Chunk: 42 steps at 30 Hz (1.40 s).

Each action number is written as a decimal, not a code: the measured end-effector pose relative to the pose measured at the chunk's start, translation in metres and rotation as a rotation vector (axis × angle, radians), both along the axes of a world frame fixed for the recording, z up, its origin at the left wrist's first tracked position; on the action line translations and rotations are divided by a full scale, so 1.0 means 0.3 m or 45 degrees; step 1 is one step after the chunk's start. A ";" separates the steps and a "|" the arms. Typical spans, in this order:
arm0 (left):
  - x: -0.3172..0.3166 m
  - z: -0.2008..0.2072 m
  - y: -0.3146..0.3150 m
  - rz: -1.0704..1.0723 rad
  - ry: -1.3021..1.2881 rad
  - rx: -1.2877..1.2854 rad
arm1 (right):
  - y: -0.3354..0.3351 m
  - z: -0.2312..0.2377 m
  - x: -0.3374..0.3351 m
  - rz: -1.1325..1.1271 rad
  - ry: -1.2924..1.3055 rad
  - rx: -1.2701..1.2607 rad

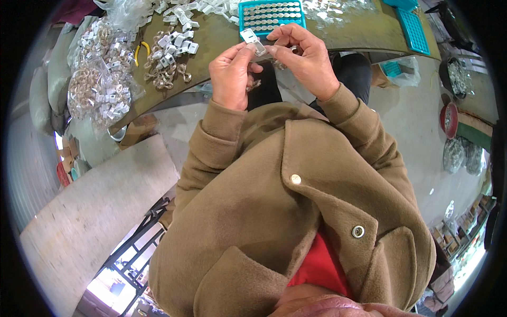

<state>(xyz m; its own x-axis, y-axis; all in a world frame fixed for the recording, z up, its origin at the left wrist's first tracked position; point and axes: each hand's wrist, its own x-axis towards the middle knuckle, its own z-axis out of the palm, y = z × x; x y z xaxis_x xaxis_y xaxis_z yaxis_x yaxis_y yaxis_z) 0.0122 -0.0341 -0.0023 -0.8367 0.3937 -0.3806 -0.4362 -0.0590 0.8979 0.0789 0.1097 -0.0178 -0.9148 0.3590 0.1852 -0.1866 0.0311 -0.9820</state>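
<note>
Just in front of the table's near edge, both my hands are raised close together. My left hand (231, 76) pinches a small white plastic case with a clear part (252, 41) between thumb and fingertips. My right hand (311, 57) has its thumb and index finger closed at the clear end of that piece. A small shiny piece (296, 50) shows among the curled right fingers; its kind is unclear. Right behind the hands stands a teal tray (241, 22) with rows of small round silvery pieces.
Left on the table lie clear-strapped white pieces (171, 50), yellow-handled pliers (141, 53) and full plastic bags (100, 79). White cases (216, 6) and clear parts (330, 11) cover the back. Another teal tray (413, 33) sits at the right edge. A pale board (100, 206) stands lower left.
</note>
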 end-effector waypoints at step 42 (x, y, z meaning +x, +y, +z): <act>-0.015 -0.127 -0.023 -0.125 -0.500 0.226 | 0.158 -0.077 -0.123 -0.251 -0.149 1.301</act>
